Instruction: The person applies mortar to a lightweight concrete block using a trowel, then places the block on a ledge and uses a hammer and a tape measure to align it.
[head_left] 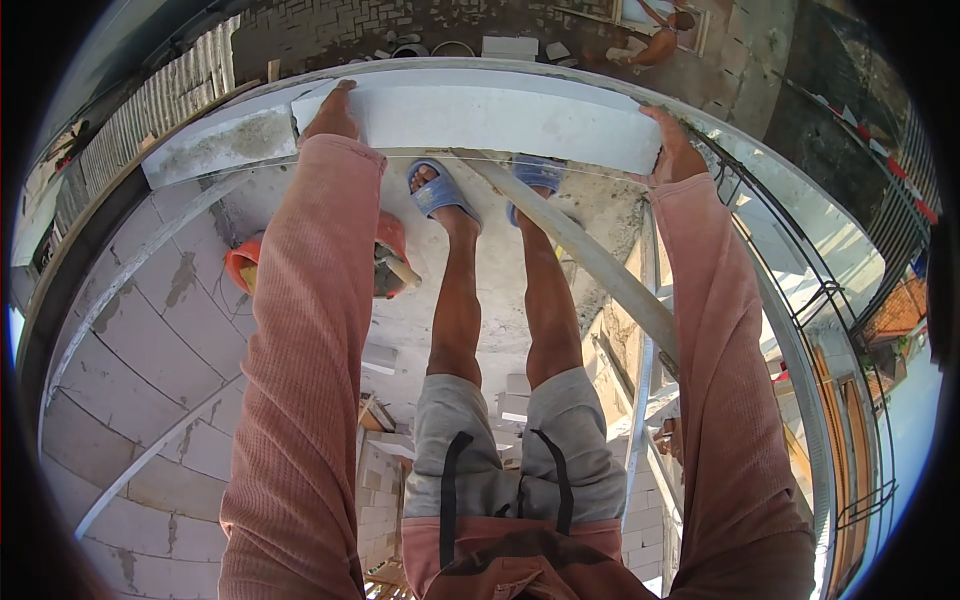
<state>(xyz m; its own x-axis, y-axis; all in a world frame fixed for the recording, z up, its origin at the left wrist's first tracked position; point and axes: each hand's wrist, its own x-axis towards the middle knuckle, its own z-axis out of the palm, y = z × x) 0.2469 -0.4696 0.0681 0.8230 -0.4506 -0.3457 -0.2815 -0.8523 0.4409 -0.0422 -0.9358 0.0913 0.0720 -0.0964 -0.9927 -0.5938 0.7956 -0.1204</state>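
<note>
A long white lightweight concrete block (510, 115) lies along the top of the wall in front of me. My left hand (334, 115) is closed round its left end, where it meets a neighbouring block (222, 140) smeared with grey mortar. At the other end my right hand (676, 148) grips the block, its fingers over the top edge. A thin taut string (560, 163) runs along the block's near side. Both my arms are stretched out in pink sleeves. The block's underside and far face are hidden.
My feet in blue slides stand on a concrete ledge (455, 265). A wooden pole (580, 250) slants past my right leg. Orange-red buckets (392, 245) sit by my left arm. A rebar cage (800, 300) runs along the right. Far below, another person (660, 45) bends over.
</note>
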